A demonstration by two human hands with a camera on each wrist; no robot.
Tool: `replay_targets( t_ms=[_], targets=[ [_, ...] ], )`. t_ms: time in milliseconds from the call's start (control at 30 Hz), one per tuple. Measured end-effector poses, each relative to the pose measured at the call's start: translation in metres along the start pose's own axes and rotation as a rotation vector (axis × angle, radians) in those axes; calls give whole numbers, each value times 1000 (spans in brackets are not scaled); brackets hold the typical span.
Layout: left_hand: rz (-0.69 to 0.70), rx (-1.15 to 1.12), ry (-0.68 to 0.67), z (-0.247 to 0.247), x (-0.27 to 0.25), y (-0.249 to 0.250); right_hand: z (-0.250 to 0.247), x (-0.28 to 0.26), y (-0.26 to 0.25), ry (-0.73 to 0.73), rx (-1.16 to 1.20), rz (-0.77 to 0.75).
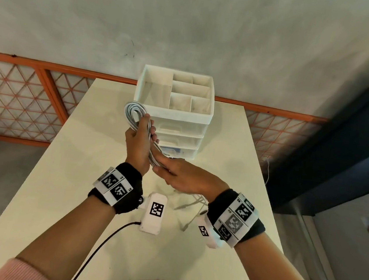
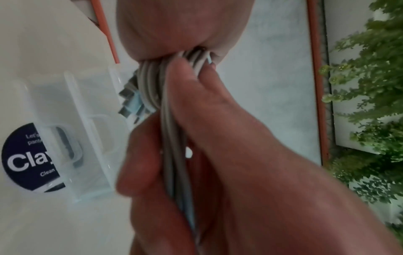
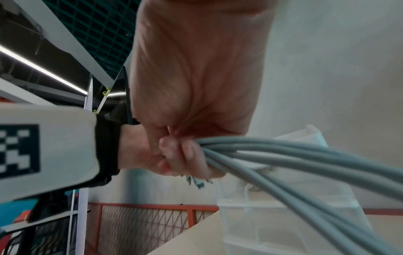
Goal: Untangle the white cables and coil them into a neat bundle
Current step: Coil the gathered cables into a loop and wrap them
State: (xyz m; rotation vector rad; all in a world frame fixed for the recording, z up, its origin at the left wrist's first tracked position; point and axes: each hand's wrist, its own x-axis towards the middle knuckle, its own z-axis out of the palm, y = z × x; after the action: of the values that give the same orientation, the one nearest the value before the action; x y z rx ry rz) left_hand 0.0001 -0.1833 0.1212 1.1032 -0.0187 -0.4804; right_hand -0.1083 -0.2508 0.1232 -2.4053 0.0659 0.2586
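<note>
A coil of white cables (image 1: 134,114) stands up above the table in front of the drawer unit. My left hand (image 1: 142,135) grips the coil at its middle, thumb and fingers wrapped round the strands (image 2: 169,138). Just below, my right hand (image 1: 175,173) holds the lower end of the same bundle, its fingers curled round the strands (image 3: 283,155). Several metal plugs (image 2: 130,98) stick out beside the right hand's fingers (image 3: 185,155). More loose white cable (image 1: 191,203) lies on the table under my right wrist.
A white drawer organiser (image 1: 172,113) with open top compartments stands at the table's far edge, close behind the coil. The cream table (image 1: 71,185) has an orange mesh fence (image 1: 23,100) and a grey wall behind it. A black lead (image 1: 104,241) runs from my left wrist.
</note>
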Motion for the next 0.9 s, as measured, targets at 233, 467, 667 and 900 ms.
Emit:
replay_targets(
  t_ms=[233, 467, 667, 900],
  targets=[
    [-43, -207, 109, -10, 6, 8, -8, -22, 6, -98, 72, 34],
    [-78, -170, 10, -12, -2, 11, -21, -29, 18, 70, 397, 81],
    [-62, 97, -221, -2, -20, 9, -43, -30, 0, 178, 224, 57],
    [-135, 274, -450, 10, -37, 17, -67, -39, -25, 408, -282, -50]
  ],
)
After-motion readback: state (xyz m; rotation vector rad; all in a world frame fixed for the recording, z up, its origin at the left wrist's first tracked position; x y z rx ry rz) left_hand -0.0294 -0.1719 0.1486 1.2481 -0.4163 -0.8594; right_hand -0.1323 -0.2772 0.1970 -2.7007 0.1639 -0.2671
